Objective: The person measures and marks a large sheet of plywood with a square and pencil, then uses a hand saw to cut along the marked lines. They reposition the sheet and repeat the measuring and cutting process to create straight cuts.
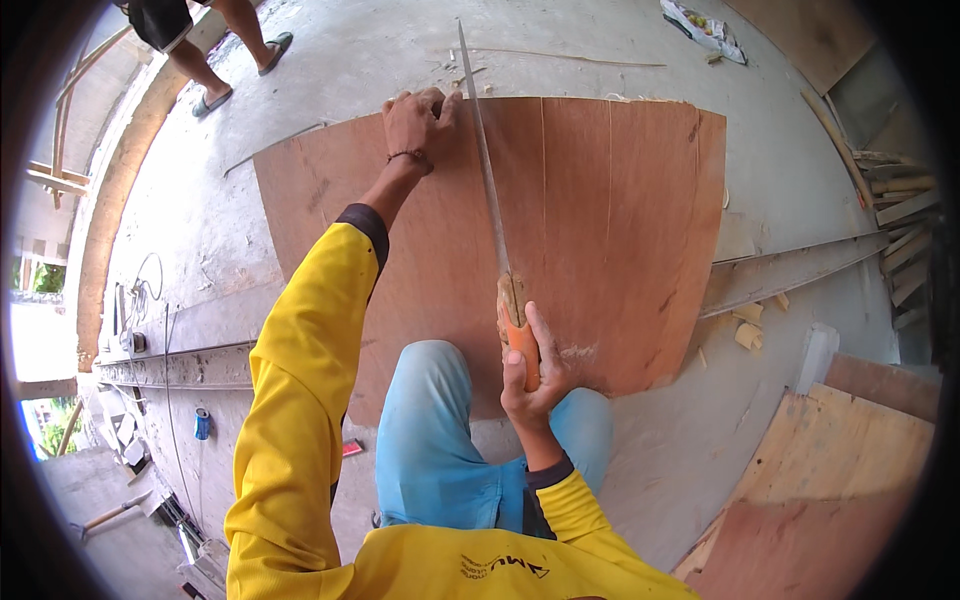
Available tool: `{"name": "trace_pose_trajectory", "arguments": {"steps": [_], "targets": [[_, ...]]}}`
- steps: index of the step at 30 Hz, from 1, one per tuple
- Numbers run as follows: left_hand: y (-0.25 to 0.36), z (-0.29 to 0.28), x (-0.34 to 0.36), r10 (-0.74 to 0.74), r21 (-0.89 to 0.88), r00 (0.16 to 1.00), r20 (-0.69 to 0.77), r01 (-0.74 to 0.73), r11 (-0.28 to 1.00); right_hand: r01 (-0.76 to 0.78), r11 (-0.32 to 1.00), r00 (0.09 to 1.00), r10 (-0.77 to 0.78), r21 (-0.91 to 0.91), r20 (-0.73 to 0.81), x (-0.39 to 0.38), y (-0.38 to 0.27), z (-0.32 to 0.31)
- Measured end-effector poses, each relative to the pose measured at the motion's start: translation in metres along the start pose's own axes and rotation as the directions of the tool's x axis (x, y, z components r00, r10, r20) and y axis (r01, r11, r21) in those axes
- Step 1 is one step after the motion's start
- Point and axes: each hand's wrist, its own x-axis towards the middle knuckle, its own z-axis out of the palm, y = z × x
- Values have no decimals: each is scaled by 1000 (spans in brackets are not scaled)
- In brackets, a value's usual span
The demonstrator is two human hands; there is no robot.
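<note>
A reddish-brown plywood sheet (620, 230) lies in front of me, raised on a long metal beam. My right hand (535, 375) is closed round the orange, worn handle of a handsaw (487, 165). The saw's long narrow blade points away from me and reaches past the sheet's far edge, near the left of its middle. Just left of the blade, my left hand (418, 130) grips that far edge with curled fingers. Thin straight lines run along the sheet to the right of the saw. My knees press close to the sheet's near side.
The metal beam (800, 268) crosses the concrete floor under the sheet. More plywood (820, 470) lies at lower right, near stacked wood pieces (905, 220). A blue can (203, 424) and a hammer (115, 513) are at left. Another person's legs (205, 70) stand at far left.
</note>
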Motion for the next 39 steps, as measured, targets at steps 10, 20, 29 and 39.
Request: {"name": "trace_pose_trajectory", "arguments": {"steps": [10,20,29,39], "targets": [[2,6,-5,23,-8,997,-78,-24,1000,-72,997,996,69,41,64,-20,5,4],[2,7,-2,17,-11,994,-105,-18,1000,-35,999,997,34,16,62,16,16,34],[2,12,-7,32,-33,988,-151,-38,999,-199,966,979,188,167,78,-45,-9,-4],[0,10,-10,26,-49,988,-152,-33,998,-181,982,981,184,-49,54,34,-16,33]]}}
